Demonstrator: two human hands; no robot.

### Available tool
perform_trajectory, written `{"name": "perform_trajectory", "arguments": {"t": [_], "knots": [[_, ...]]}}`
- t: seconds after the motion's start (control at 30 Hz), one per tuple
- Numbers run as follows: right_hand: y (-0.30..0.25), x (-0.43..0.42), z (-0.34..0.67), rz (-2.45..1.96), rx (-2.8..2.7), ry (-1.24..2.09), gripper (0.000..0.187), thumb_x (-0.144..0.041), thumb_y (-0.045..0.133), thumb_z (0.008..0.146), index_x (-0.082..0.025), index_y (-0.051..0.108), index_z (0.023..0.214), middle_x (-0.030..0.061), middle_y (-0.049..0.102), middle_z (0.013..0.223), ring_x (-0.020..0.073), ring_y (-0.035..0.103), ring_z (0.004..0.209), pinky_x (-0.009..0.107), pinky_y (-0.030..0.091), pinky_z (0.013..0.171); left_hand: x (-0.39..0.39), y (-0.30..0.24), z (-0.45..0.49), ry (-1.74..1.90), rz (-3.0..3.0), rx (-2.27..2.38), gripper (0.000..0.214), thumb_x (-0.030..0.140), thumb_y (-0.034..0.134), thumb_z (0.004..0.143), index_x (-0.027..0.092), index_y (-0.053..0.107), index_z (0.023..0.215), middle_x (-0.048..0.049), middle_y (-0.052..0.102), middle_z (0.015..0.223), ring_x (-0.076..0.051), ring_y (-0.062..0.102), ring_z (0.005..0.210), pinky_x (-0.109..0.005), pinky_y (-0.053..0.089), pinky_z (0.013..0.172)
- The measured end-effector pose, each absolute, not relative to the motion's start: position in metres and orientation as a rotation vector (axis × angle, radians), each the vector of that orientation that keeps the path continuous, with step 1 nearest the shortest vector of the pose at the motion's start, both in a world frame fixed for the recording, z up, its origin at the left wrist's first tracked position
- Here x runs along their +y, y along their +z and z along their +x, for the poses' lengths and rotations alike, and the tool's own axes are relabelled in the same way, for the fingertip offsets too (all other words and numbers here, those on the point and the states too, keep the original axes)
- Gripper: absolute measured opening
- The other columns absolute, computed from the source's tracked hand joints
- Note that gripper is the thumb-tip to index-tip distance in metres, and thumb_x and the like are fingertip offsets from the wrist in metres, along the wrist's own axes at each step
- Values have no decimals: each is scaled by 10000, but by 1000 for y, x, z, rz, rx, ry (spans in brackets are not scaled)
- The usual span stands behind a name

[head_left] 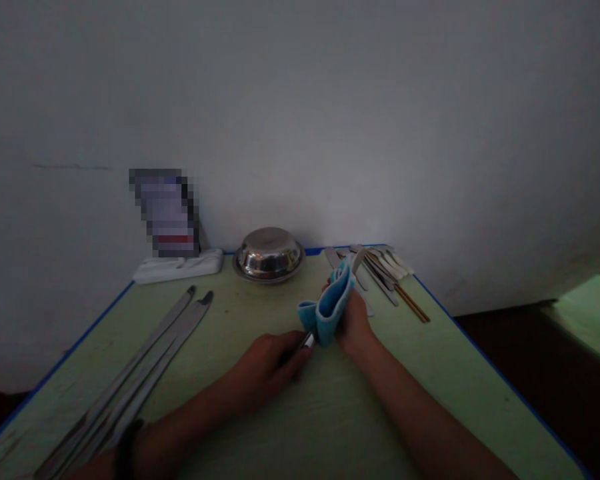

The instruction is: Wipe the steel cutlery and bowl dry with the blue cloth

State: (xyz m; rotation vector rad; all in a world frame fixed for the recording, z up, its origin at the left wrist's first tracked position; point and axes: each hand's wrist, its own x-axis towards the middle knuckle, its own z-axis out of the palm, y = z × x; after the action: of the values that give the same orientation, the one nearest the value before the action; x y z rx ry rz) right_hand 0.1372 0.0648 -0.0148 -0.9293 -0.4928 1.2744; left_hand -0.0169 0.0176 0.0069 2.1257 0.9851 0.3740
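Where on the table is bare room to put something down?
Bare table shows between the metal strips, steel bowl and left hand; between left forearm and right forearm; and right of the latter, nearer than the chopsticks. Crowded: far right corner, with cutlery.

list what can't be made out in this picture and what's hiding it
All in the head view:
- Right hand: most fingers are hidden behind the blue cloth.
- Held metal piece: the cloth and the left hand hide most of it, so its kind is unclear.
- Long metal strips: near ends hidden by the left forearm or cut off by the bottom edge.
- Propped object: pixelated, unreadable.
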Motion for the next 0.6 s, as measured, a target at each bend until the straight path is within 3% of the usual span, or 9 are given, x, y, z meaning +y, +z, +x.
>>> {"name": "perform_trajectory", "arguments": {"t": [0.23,0.47,0.6], "knots": [[-3,68,155,-946,-311,1190,241,-413,617,654,-212,494,601,-61,531,508,120,488,492,261,431,515,16,8,-17,353,2150,992,269,317,344,900,163,553,829,29,538,639,-103,499,570,-201,362,536],[17,73,181,-739,-157,1086,137,-241,487,713,-219,443,585,-71,507,495,99,465,454,254,423,515,14,10,-17,441,2144,965,311,305,319,913,188,590,1015,19,606,710,-117,553,639,-220,424,634],[23,74,190,-725,-126,1035,207,-312,411,765,-231,395,576,-80,456,470,105,439,430,276,417,502,15,7,-16,573,2084,982,368,312,348,904,233,491,1233,-19,644,1061,-165,585,912,-299,437,840]]}}
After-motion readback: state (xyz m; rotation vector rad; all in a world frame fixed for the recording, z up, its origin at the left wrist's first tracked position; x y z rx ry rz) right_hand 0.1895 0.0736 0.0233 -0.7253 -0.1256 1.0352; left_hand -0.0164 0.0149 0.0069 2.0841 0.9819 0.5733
